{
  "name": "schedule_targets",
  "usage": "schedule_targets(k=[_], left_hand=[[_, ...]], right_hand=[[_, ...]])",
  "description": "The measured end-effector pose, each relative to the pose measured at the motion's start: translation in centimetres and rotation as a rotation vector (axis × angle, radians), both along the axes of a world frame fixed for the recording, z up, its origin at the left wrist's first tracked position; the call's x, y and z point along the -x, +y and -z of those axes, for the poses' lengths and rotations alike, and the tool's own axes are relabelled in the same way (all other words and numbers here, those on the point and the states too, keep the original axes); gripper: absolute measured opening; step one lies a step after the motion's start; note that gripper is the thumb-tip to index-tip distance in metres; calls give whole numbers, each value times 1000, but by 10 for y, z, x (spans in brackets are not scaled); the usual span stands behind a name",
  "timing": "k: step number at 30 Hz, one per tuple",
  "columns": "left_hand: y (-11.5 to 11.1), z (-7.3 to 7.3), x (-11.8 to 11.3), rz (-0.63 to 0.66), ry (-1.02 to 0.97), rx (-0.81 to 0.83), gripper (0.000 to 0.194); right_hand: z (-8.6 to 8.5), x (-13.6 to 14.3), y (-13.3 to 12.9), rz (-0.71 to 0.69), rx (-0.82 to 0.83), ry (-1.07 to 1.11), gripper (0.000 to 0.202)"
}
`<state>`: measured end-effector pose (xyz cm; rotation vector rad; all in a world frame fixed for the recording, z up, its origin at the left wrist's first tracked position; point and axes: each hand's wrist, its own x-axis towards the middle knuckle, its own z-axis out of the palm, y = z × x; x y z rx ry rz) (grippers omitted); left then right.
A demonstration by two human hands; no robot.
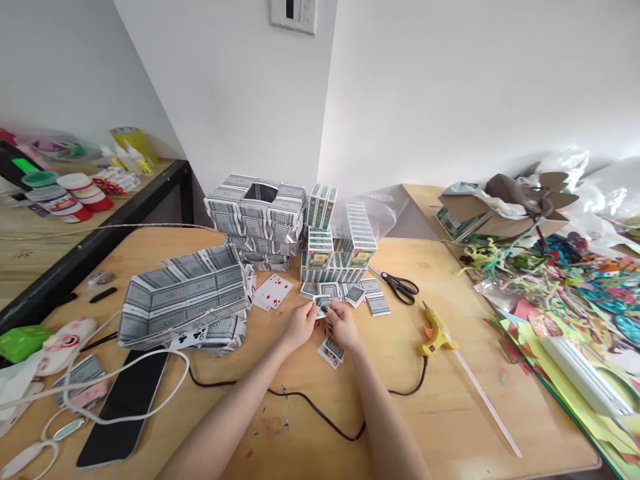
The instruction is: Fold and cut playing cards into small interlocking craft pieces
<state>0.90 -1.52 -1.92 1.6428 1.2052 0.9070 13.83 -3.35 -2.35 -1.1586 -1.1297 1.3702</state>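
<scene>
Head view: left hand [300,325] and right hand [342,325] pinch a small card [323,302] between fingertips, above the tabletop [305,447], near the card boxes [334,275]. Likely light, springy, slightly slick, easily creased; best held gently by opposite edges
</scene>
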Motion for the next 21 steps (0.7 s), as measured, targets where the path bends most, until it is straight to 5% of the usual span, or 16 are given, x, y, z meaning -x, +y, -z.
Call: schedule_targets(k=[6,13,21], left_hand=[[-6,-7,20,116,-12,59,25],[-5,-16,20,-4,-44,-99,15],[-17,-9,12,-103,44,-64,24]], right_hand=[[0,2,-3,-49,51,-76,29],[-7,3,-3,-173,-56,-228,23],[-8,-6,-5,-51,4,-95,30]])
